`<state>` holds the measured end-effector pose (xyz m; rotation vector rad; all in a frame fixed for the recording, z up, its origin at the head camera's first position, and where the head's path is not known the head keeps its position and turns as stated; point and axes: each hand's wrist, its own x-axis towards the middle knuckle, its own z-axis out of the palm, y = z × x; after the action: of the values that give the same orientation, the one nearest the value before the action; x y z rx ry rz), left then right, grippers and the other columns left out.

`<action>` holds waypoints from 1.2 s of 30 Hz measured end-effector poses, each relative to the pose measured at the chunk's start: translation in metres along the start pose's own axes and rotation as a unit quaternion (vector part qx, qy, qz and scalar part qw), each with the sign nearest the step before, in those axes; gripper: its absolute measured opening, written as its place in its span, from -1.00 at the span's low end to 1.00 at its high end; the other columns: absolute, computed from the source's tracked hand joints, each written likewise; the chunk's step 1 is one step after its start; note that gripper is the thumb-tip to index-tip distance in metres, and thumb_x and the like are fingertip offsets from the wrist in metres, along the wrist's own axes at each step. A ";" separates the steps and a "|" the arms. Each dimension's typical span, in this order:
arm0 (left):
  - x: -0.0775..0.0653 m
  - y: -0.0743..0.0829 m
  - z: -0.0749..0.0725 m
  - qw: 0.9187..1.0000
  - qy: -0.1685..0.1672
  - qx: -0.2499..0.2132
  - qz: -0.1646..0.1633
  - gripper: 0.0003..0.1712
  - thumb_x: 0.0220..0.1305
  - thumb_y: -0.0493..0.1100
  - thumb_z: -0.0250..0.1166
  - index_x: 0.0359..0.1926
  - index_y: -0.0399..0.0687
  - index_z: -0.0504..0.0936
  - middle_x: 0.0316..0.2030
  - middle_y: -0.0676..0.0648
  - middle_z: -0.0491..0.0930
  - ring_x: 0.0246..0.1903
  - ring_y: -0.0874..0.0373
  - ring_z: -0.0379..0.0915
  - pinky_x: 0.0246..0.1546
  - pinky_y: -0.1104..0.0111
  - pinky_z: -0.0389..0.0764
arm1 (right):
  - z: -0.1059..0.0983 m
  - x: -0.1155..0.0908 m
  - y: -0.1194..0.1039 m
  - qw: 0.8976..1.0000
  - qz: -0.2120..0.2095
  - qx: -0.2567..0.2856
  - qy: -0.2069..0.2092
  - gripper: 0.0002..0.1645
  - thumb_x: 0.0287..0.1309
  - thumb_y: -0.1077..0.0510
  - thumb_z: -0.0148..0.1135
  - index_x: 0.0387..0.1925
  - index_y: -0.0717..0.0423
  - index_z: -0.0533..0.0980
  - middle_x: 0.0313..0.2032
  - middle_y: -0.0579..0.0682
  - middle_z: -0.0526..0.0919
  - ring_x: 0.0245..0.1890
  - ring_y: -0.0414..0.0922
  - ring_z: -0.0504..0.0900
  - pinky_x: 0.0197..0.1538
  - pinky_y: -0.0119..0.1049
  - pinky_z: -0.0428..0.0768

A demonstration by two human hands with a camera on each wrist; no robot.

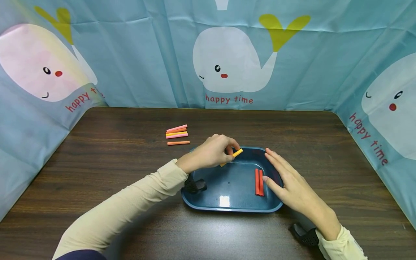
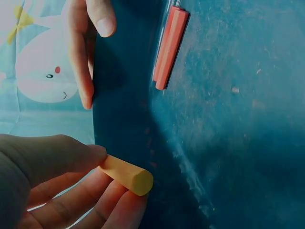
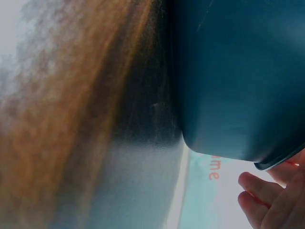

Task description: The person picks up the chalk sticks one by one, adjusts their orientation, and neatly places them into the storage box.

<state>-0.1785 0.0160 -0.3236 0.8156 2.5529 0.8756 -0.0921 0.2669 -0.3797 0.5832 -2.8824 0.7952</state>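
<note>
Over the back part of the blue tray [image 1: 208,208], my left hand [image 1: 212,151] pinches a yellow chalk stick [image 1: 238,152] between thumb and fingers. In the left wrist view the chalk's flat end points away from the fingertips. Two red chalk sticks [image 1: 259,182] lie side by side in the tray's right part. My right hand [image 1: 290,184] is at the tray's right rim, fingers extended along the outside and thumb reaching over the edge near the red sticks. In the right wrist view its fingers [image 3: 259,191] show beside the tray's outer wall.
Left of and behind the tray, several pink, orange and yellow chalk sticks [image 1: 177,131] lie grouped on the brown wooden table [image 1: 107,155]. One orange stick [image 1: 178,143] lies just in front of them. A blue whale-print curtain [image 1: 169,54] borders the table's back and sides.
</note>
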 end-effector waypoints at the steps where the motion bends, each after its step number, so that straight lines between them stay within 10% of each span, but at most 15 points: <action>1: 0.000 0.000 0.001 1.000 -0.002 -0.001 0.000 -0.63 0.25 -0.33 0.34 0.10 -0.19 0.65 -0.37 -0.08 0.65 -0.47 0.18 0.52 -0.47 0.51 0.57 | 0.000 0.000 0.000 1.000 0.000 0.000 0.000 -0.19 0.31 0.00 0.23 0.49 0.10 0.18 0.53 -0.01 0.13 0.48 0.10 0.21 0.28 0.28 0.36; 36: 0.019 0.009 0.037 0.996 -0.082 -0.028 -0.016 -0.55 0.23 -0.31 0.36 0.15 -0.23 0.54 -0.52 -0.01 0.56 -0.67 0.27 0.50 -0.60 0.53 0.54 | 0.000 0.002 0.001 1.000 0.011 0.018 -0.018 -0.20 0.33 0.01 0.20 0.49 0.15 0.17 0.54 0.05 0.10 0.47 0.14 0.20 0.31 0.29 0.33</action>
<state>-0.1728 0.0502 -0.3480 0.7934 2.3810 0.8312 -0.0943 0.2670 -0.3795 0.5766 -2.9174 0.8485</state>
